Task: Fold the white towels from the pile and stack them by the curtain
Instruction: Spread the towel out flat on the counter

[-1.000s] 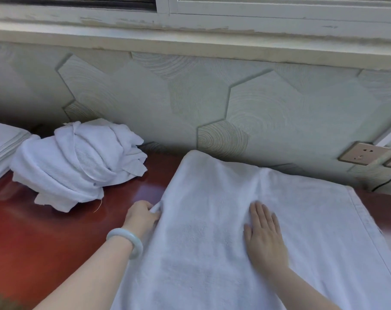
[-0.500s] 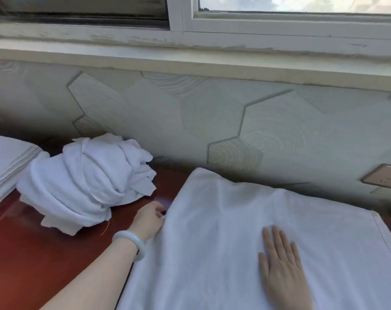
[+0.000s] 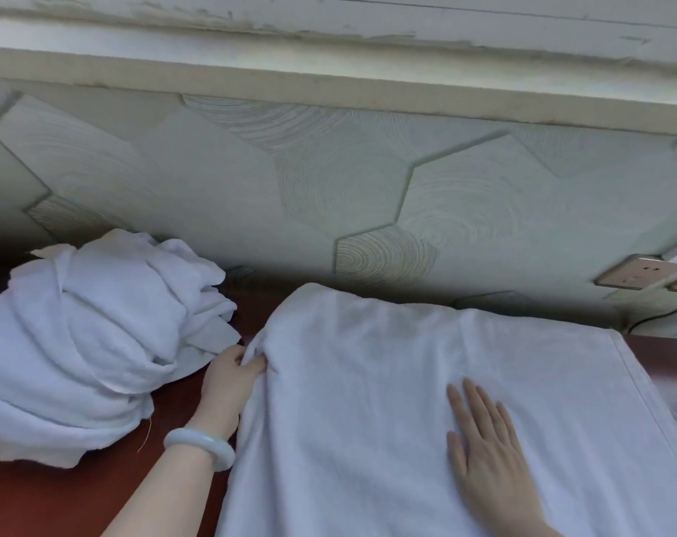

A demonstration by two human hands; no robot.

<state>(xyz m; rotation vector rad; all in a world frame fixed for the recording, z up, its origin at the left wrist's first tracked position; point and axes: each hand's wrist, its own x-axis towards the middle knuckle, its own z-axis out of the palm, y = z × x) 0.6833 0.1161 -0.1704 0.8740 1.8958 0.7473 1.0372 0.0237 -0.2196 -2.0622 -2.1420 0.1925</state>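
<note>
White towel (image 3: pixel 367 401): it lies spread flat on the red-brown table (image 3: pixel 57 498), under your right grip and running away from it toward the wall. Its left edge is in your left grip.
Left grip (image 3: pixel 228 381): your fingers are curled on the towel's left edge near the far corner, bunching a small fold of cloth.
Right grip (image 3: pixel 488 455): your palm is down with the fingers straight and together, resting flat on the middle of the towel and holding nothing.
Step in hand: likely the first fold, left edge carried over toward the right grip.
Doing it well: keep the right grip pressing so the cloth does not slide. Lift the pinched edge just clear of the table and lay it square on the far hem. Smooth outward from the right grip before you let go.
Pile (image 3: pixel 88 335): crumpled white towels just to the left of the left grip, touching neither grip.
Count, towels: one spread out. The number in the pile cannot be told.
Count, piles: one.
Count, grips: two.
Count, bracelets: one pale bracelet (image 3: pixel 199 445), on the left wrist.
Count, sockets: one wall socket (image 3: pixel 635 279) beyond the right grip. A second plate is cut off by the frame edge.
Curtain and folded stack: not in view.
</note>
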